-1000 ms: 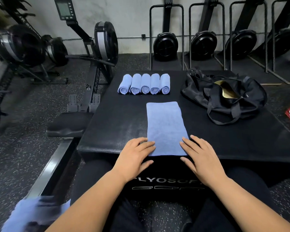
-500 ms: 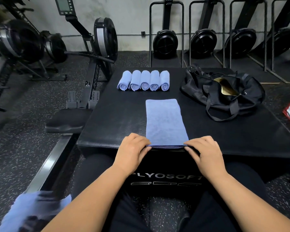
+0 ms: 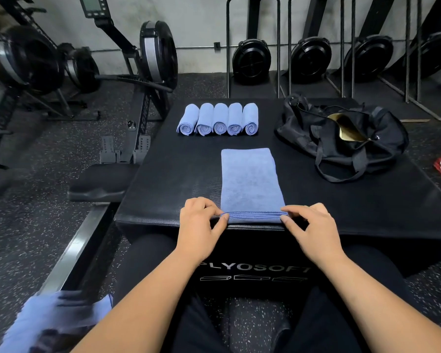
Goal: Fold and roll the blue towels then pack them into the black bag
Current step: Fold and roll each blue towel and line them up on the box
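Since a moment ago my hands have gone from lying flat on the near end of the towel (image 3: 250,182) to pinching it, and that end is now turned up into a thin first fold along the near edge of the box (image 3: 163,189).

My left hand (image 3: 200,226) is gripping the left corner of that fold, thumb and fingertips closed on the cloth. My right hand (image 3: 313,229) is doing the same at the right corner, fingers curled down over the hem and thumb pressing in from the side. Between my hands the stitched hem is showing as a straight blue line.

The rest of the towel is lying flat, folded into a long strip running away from me up the middle of the box. Beyond its far end, well apart from it, five rolled towels (image 3: 219,119) are sitting in a tight row, side by side and touching, their spiral ends facing me.

The bag (image 3: 341,138) is slumping on the far right of the box, unzipped, with a gold lining showing in the opening and a strap looping out toward me. It is apart from both the rolls and the flat towel.

More blue cloth (image 3: 54,322) is lying low at my left, blurred. Rowing machines (image 3: 143,62) are standing beyond the box.
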{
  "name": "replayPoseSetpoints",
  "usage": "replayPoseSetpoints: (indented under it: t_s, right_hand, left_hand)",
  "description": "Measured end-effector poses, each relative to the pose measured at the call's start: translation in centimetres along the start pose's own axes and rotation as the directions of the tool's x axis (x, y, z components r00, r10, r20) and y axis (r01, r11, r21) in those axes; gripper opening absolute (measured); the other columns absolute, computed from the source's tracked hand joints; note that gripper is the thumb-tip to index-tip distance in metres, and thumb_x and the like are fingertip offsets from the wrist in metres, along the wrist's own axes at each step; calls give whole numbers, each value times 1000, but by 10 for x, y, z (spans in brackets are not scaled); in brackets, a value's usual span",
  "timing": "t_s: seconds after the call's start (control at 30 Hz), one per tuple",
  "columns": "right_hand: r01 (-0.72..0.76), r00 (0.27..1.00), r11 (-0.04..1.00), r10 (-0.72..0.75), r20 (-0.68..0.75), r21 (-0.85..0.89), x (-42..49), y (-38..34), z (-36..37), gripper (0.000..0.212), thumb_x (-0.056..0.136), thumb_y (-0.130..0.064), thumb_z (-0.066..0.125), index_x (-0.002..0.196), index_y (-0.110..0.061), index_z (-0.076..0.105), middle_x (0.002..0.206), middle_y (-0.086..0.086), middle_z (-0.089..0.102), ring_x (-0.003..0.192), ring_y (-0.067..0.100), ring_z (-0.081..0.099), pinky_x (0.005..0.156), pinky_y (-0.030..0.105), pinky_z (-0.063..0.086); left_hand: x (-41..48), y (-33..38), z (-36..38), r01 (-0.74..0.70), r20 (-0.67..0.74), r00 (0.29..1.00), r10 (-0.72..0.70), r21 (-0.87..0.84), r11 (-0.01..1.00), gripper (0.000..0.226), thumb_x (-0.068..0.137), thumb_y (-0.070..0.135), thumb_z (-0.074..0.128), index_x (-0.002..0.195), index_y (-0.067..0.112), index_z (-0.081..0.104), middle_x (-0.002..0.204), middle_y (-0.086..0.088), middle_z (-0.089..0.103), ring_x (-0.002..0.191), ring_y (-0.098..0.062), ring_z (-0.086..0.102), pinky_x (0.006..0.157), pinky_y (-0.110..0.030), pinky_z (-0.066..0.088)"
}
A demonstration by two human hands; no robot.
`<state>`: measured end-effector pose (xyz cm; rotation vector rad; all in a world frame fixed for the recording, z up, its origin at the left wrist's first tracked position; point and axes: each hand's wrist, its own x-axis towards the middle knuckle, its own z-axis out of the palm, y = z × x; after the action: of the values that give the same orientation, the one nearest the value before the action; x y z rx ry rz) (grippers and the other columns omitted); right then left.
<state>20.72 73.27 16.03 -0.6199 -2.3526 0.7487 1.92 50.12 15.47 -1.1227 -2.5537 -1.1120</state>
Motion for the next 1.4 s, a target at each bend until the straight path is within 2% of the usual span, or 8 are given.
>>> replayPoseSetpoints:
  t_s: [0.2, 0.4, 0.53, 0.67, 0.83, 1.17, 1.3, 1.4]
  right_hand:
    - [36, 999, 997, -38, -37, -63, 5, -2, 5, 21, 85, -25, 84, 102, -36, 78, 90, -19, 63, 92, 14, 48, 82, 33, 49]
    - [409, 901, 856, -434, -11, -317, 5, 7, 8, 11, 95, -17, 76, 99, -26, 80, 110, -20, 71, 94, 22, 55, 74, 37, 40]
    - [465, 869, 810, -495, 11, -357, 3, 14, 8, 23, 89, -12, 70, 107, -22, 80, 115, -19, 71, 96, 25, 58, 73, 38, 41]
    - [426, 897, 857, -441, 15, -289, 1, 12, 3, 23, 89, -18, 72, 109, -24, 81, 116, -20, 72, 100, 24, 59, 79, 38, 43]
    - [226, 971, 964, -211, 112, -143, 3, 15, 0, 24, 93, -34, 79, 116, -38, 77, 122, -31, 65, 114, 11, 51, 91, 35, 38]
    - [164, 985, 973, -152, 80, -165, 14, 10, 8, 21, 102, -36, 64, 118, -38, 76, 108, -25, 68, 93, 14, 46, 83, 43, 45]
    - [146, 986, 985, -138, 93, -87, 10, 6, 6, 21, 102, -35, 65, 120, -36, 76, 101, -23, 68, 89, 14, 46, 83, 44, 47]
    - [-12, 997, 998, 8, 73, 57, 9, -2, 2, 22, 94, -35, 75, 115, -43, 75, 95, -18, 63, 94, 8, 57, 90, 33, 49]
  left_hand:
    - [3, 3, -2, -5, -14, 1000, 5, 9, 1000, 11, 90, 38, 79, 93, 34, 69, 102, 20, 53, 111, -11, 44, 96, -28, 31]
    - [6, 1, -1, -355, -21, 932, 361, 134, 925, 9, 100, 17, 71, 100, 26, 76, 109, 16, 63, 105, -21, 54, 88, -38, 40]
    - [4, -6, 4, -387, -1, 919, 393, 178, 905, 19, 98, 11, 71, 108, 25, 78, 114, 18, 68, 105, -21, 56, 86, -38, 42]
    - [3, -8, -2, -384, 45, 923, 382, 165, 908, 23, 95, 18, 69, 114, 26, 78, 118, 20, 68, 107, -21, 56, 88, -37, 42]
    - [3, -11, -6, -294, 129, 951, 282, 86, 952, 30, 93, 40, 74, 122, 31, 76, 123, 25, 64, 115, -15, 52, 97, -41, 44]
    - [7, -3, -10, -16, 94, 995, 25, -99, 995, 25, 100, 41, 70, 125, 40, 69, 105, 30, 70, 105, -7, 51, 101, -41, 44]
    - [7, -4, -9, 70, 99, 994, -51, -200, 977, 16, 98, 36, 73, 112, 41, 67, 99, 27, 68, 103, -6, 53, 99, -44, 46]
    - [7, -1, -10, 90, 105, 992, -70, -197, 976, 8, 97, 35, 73, 101, 40, 68, 96, 26, 66, 101, -5, 53, 100, -44, 45]
